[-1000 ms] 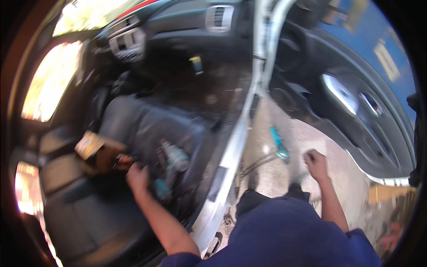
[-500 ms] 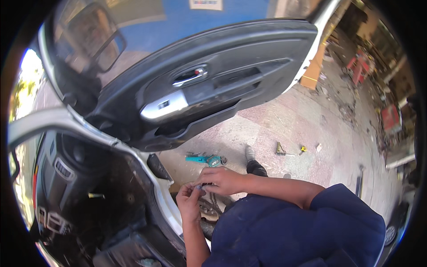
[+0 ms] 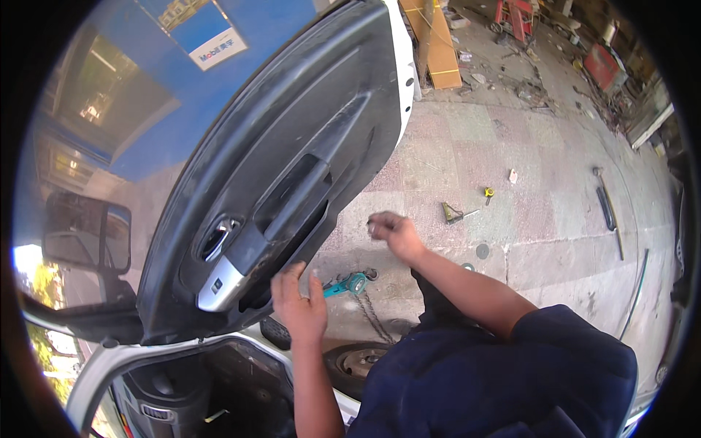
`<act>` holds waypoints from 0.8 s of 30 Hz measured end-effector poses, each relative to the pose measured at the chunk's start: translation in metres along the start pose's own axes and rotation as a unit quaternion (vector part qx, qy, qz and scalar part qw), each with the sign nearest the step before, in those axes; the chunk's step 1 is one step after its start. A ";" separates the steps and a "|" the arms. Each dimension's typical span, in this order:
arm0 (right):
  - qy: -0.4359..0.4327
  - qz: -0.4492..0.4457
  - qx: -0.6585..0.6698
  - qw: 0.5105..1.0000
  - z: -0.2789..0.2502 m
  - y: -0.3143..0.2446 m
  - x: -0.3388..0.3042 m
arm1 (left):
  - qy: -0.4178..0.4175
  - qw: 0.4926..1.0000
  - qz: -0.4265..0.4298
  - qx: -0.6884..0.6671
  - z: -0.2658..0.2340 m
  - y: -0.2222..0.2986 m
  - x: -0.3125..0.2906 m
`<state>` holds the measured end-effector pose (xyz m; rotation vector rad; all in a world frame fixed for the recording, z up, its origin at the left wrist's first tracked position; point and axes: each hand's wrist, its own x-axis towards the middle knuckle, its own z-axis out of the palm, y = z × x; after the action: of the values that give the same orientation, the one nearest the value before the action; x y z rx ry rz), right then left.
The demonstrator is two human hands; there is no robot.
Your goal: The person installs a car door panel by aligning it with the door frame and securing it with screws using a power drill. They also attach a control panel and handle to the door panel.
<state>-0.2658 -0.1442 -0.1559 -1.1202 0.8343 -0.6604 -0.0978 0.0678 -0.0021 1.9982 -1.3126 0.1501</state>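
Note:
A black car door panel (image 3: 241, 168) stands swung out in front of me, with a chrome inner handle (image 3: 217, 239) and a silver window-switch plate (image 3: 219, 288). My left hand (image 3: 298, 306) is at the panel's lower edge, right of that plate, fingers apart and nothing in them. Whether its fingertips touch the panel, I cannot tell. My right hand (image 3: 396, 235) is raised over the floor, right of the door, with its fingers curled together. Something small and dark may be between the fingertips, too small and blurred to name. A teal chain hoist (image 3: 355, 283) lies on the floor between my hands.
At lower left is the car's dark footwell (image 3: 248, 394). A wheel (image 3: 358, 363) lies by my legs. On the floor to the right are a yellow tape measure (image 3: 488, 193), a triangular tool (image 3: 450, 213) and a long black-handled bar (image 3: 607, 208). Cardboard (image 3: 432, 47) stands beyond the door.
My hands were together at the fingertips; now they are apart, the right one farther out to the right and the left by the door panel. The view has turned right.

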 end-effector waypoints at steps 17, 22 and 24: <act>0.242 0.011 0.164 0.956 -0.024 0.049 0.173 | 0.023 0.937 0.191 0.290 0.035 -0.039 0.107; 0.285 0.016 0.063 0.956 -0.014 0.043 0.171 | 0.024 0.935 0.187 0.300 0.035 -0.042 0.106; 0.294 0.015 0.055 0.954 -0.012 0.042 0.171 | 0.028 0.934 0.195 0.297 0.036 -0.042 0.106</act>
<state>-0.1824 -0.2753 -0.2393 -0.8105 1.2996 -1.0258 -0.0224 -0.0255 -0.0003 2.1511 -1.7631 0.8774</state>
